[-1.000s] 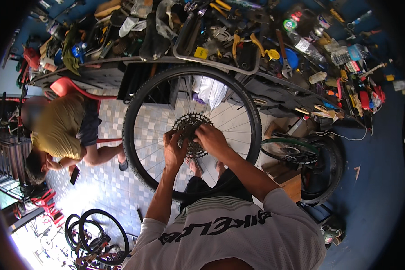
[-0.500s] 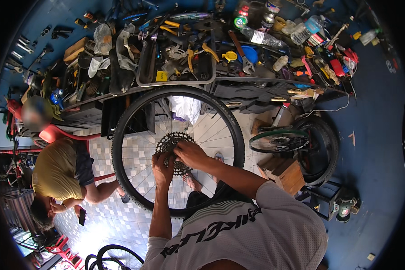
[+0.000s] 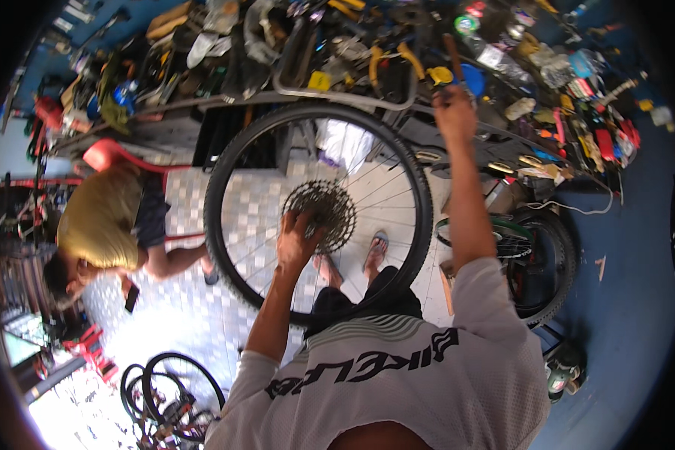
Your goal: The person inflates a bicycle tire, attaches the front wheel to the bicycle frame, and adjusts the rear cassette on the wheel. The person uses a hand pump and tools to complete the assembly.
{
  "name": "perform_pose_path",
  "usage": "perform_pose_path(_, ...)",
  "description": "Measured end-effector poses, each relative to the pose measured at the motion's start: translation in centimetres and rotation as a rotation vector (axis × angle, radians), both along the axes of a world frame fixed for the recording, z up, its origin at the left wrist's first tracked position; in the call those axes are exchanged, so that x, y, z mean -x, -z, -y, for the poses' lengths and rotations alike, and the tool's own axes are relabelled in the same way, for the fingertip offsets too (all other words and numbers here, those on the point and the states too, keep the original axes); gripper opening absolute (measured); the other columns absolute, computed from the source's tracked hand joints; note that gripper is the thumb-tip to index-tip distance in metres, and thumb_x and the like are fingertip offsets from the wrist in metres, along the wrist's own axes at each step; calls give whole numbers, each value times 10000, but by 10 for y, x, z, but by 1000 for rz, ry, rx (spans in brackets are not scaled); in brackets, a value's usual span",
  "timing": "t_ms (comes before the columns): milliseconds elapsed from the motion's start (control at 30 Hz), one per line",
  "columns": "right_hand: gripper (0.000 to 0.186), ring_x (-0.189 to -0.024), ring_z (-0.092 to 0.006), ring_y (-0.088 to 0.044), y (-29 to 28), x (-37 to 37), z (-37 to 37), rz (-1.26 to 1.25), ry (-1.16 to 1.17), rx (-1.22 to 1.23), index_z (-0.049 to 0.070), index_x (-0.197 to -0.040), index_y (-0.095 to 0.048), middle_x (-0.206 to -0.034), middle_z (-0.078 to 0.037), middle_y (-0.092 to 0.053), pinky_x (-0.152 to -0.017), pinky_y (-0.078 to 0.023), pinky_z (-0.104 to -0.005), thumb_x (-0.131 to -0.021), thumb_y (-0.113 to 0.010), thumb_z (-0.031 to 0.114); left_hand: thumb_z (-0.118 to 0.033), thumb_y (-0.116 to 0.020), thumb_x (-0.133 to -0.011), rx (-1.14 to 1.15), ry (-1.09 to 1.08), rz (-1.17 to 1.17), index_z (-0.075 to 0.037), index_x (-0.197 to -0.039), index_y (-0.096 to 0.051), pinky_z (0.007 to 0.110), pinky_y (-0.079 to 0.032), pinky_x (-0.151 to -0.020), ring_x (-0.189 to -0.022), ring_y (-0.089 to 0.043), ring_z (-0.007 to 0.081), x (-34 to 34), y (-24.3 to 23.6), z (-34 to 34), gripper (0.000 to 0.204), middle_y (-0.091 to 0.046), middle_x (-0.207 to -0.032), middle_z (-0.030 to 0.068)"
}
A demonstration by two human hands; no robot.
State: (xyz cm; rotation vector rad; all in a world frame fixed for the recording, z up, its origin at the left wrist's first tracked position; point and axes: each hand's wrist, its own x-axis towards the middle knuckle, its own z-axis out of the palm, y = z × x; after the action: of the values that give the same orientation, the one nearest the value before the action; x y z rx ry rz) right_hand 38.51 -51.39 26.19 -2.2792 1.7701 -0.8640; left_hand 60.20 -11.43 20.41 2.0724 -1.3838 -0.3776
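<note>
A bicycle wheel point(image 3: 216, 217) with a black tyre stands in front of me, its large dark cassette point(image 3: 337, 202) facing up toward me. My left hand point(image 3: 298, 238) rests on the lower left of the cassette, fingers curled onto its sprockets and partly hidden against them. My right hand point(image 3: 455, 112) is stretched out over the workbench edge, right beside an adjustable wrench point(image 3: 453, 52) and a blue round lid point(image 3: 472, 79). Its fingers are drawn together around a small dark thing, blurred, whose kind I cannot make out.
Tools, bottles and parts crowd the workbench, with a metal tray point(image 3: 285, 84) near its front edge. More wheels point(image 3: 551, 259) lean at the right. A person in a yellow shirt point(image 3: 101, 214) sits at the left holding a phone. Another bicycle point(image 3: 176, 397) is at the lower left.
My right hand has left the cassette and reached up and right to the workbench. My left hand stays on the cassette. The whole view has shifted, bringing the bench contents higher.
</note>
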Motion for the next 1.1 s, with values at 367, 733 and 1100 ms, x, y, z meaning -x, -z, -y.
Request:
perform_pose_path(367,545,-1079,-377,-693,13,-3,63,-182,43,-251,95,-1195,-645,-1100,-170,-740,-904,-541,-483,-825,-774,474,-248,-822,-781,-25,-50,-45,-178,-1246,-645,482,-545,-883,-1114,-588,369,3,-3,2,502,-579,-1188,132)
perform_pose_path(733,245,-710,-54,-553,-73,3,-35,873,-163,-334,95,-1133,-718,-815,37,-611,-647,-452,-237,-914,-721,206,-265,-827,-776,-56,6,39,-162,-1185,-693,471,-543,-933,-1149,-572,362,-1,-6,6,443,-571,-1251,115)
perform_pose_path(1100,294,-794,-36,-583,-44,-35,-142,855,-609,-724,49,-1123,-608,-878,0,-649,-702,-483,-208,-888,-784,49,-204,-814,-780,8,69,0,-192,-1203,-700,488,-524,-979,-1206,-543,395,-8,-14,11,439,-555,-1305,144)
